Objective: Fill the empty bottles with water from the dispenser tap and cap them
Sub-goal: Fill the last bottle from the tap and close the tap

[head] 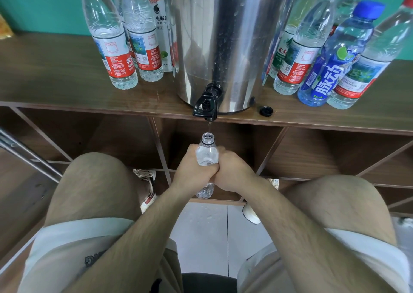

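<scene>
- Head view: the bottle point(206, 155) is clamped between both hands, below the front edge of the desk point(55, 75) and between the person's knees.
- The left hand point(193, 169) curls round the bottle's left side and the right hand point(234, 174) round its right; the knuckles meet in front of its middle.
- The neck and shoulder stick out above the hands; the base shows below them.
- The bottle stands about upright, its long axis running up and down, with the uncapped mouth pointing up at the tap point(206, 104).
- The mouth sits right under the tap, apart from it, and a thin stream point(209, 127) falls between them.
- The tap juts from the foot of the steel dispenser point(223, 35), which stands on the desk.
- A black cap point(266, 110) lies on the desk just right of the dispenser's base.
- Capped bottles stand on either side of the dispenser, with a blue one point(335, 64) among those on the right.
</scene>
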The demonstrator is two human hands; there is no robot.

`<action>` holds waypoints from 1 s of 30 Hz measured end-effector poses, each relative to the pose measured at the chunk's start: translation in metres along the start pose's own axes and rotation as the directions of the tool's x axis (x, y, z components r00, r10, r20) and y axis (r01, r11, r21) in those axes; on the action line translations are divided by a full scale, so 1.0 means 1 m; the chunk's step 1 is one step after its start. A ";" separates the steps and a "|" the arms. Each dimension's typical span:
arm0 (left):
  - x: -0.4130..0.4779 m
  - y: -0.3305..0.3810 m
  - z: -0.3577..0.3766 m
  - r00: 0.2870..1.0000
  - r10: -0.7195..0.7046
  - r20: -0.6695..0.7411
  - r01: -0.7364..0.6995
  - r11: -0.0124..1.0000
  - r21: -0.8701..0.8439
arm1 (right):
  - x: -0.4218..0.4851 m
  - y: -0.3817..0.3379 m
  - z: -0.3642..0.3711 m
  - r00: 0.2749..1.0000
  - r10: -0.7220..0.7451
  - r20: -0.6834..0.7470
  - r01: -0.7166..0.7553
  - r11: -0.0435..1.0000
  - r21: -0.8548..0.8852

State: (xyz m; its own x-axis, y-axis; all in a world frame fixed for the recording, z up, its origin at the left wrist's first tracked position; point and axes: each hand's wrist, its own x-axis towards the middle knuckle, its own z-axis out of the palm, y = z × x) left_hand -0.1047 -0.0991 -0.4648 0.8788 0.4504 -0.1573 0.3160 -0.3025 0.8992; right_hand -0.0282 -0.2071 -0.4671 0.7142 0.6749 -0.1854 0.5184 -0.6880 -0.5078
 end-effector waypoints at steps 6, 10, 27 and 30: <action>-0.001 0.001 -0.001 1.000 0.010 0.005 -0.010 1.000 -0.002 | 0.000 -0.001 0.000 1.000 0.002 0.005 -0.002 1.000 -0.004; -0.001 0.002 0.000 1.000 0.018 0.008 -0.018 1.000 0.001 | -0.001 -0.001 -0.001 1.000 -0.010 -0.001 0.010 1.000 -0.006; 0.003 -0.001 0.001 0.999 0.020 -0.026 -0.019 1.000 0.021 | 0.000 -0.001 0.000 1.000 -0.007 0.005 0.007 1.000 -0.008; 0.003 -0.003 0.002 0.999 0.023 -0.036 -0.022 0.999 0.023 | 0.000 -0.001 0.000 1.000 -0.018 0.003 0.018 1.000 -0.022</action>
State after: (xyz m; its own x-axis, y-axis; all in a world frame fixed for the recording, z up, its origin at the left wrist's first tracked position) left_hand -0.1022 -0.0979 -0.4691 0.8723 0.4736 -0.1213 0.3042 -0.3315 0.8931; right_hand -0.0287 -0.2063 -0.4666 0.7033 0.6880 -0.1790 0.5415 -0.6816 -0.4922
